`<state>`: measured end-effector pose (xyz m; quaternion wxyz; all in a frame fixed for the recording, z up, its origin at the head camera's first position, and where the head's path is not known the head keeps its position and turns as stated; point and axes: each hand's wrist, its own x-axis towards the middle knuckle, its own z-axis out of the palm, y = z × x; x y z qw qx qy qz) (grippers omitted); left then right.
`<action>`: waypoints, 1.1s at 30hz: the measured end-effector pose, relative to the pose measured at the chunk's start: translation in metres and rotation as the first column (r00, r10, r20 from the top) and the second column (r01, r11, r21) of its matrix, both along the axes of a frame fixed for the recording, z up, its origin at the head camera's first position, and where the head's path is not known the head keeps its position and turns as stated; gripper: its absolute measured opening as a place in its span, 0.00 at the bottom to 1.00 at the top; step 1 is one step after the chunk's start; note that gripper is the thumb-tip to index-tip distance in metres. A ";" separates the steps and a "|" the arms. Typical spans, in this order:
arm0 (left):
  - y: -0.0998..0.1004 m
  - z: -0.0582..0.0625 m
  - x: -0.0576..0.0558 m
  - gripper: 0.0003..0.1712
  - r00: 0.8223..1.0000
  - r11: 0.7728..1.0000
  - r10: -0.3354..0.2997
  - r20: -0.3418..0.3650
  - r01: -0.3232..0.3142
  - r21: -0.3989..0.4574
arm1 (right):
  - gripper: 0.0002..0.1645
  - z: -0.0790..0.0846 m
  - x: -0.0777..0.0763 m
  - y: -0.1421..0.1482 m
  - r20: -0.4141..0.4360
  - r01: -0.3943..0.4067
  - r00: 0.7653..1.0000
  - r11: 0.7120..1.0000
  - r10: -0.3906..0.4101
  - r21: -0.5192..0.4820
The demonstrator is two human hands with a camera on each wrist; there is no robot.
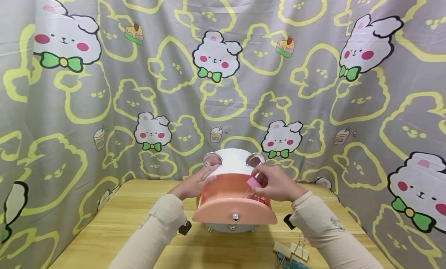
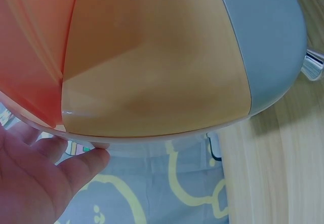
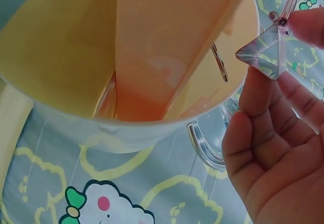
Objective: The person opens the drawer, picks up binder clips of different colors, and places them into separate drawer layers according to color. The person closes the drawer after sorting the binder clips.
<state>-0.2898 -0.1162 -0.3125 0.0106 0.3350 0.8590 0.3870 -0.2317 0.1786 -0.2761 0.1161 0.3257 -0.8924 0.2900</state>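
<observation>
A small rounded storage box with a white top [image 1: 232,160] and silver ring ears has its orange drawer [image 1: 234,211] pulled out at the front. My left hand [image 1: 196,182] rests on the box's left side, its fingers [image 2: 83,168] extended along the back edge. Above the drawer's right part, my right hand [image 1: 277,182] pinches a pink binder clip [image 1: 253,182] between thumb and fingers. The same binder clip [image 3: 263,51] shows its triangular end in the right wrist view. More pink binder clips [image 1: 256,198] lie in the drawer, partly hidden by its front.
Several cream binder clips [image 1: 299,251] and blue binder clips [image 1: 296,264] lie on the wooden table [image 1: 150,199] at the front right, beside my right forearm. Below the orange drawer is a blue-grey section [image 1: 223,227]. A patterned curtain [image 1: 226,98] hangs behind and around the table.
</observation>
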 end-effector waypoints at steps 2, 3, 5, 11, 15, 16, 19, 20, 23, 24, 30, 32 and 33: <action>0.000 0.000 0.000 0.31 1.000 1.000 0.001 0.003 -0.001 0.003 | 0.16 0.000 0.000 -0.001 0.006 -0.001 1.000 1.000 0.001 -0.005; 0.000 0.000 0.000 0.31 1.000 1.000 0.000 0.004 0.000 0.005 | 0.16 -0.001 0.000 -0.001 0.012 0.001 1.000 1.000 -0.001 -0.007; 0.000 0.000 0.000 0.31 1.000 1.000 0.002 0.005 -0.002 0.009 | 0.16 -0.001 0.000 -0.002 0.015 0.001 1.000 1.000 -0.001 -0.006; 0.000 0.001 0.000 0.31 1.000 1.000 0.001 0.006 -0.001 0.007 | 0.17 -0.002 -0.003 -0.004 0.015 0.002 1.000 1.000 -0.002 0.010; 0.000 0.001 0.000 0.31 1.000 1.000 -0.002 0.010 0.002 0.008 | 0.17 -0.003 -0.003 -0.005 0.026 0.007 1.000 1.000 -0.008 0.014; 0.000 0.001 0.000 0.31 1.000 1.000 -0.002 0.012 0.002 0.009 | 0.16 -0.003 -0.003 -0.005 0.027 0.008 1.000 1.000 -0.008 0.015; 0.000 0.001 0.001 0.31 1.000 1.000 -0.001 0.016 0.000 0.007 | 0.16 -0.004 -0.004 -0.005 0.026 0.002 1.000 1.000 -0.003 0.015; 0.000 0.001 0.001 0.31 1.000 1.000 0.000 0.017 0.000 0.005 | 0.16 -0.004 -0.004 -0.005 0.026 -0.001 1.000 1.000 0.000 0.014; 0.000 0.002 0.001 0.31 1.000 1.000 0.002 0.017 -0.002 0.004 | 0.16 -0.004 -0.004 -0.006 0.021 -0.008 1.000 1.000 0.008 0.009; 0.000 0.002 0.001 0.32 1.000 1.000 0.001 0.015 -0.001 0.004 | 0.16 -0.004 -0.004 -0.006 0.019 -0.011 1.000 1.000 0.010 0.007; -0.001 0.001 0.001 0.32 1.000 1.000 -0.006 0.008 0.006 0.003 | 0.16 -0.005 -0.003 -0.009 0.007 0.005 1.000 1.000 -0.005 0.021; -0.001 0.001 0.001 0.32 1.000 1.000 -0.010 0.009 0.010 0.005 | 0.15 -0.005 -0.003 -0.009 0.006 0.007 1.000 1.000 -0.008 0.025; -0.001 0.000 0.000 0.31 1.000 1.000 -0.011 0.010 0.011 0.006 | 0.15 -0.005 -0.003 -0.009 0.007 0.009 1.000 1.000 -0.009 0.024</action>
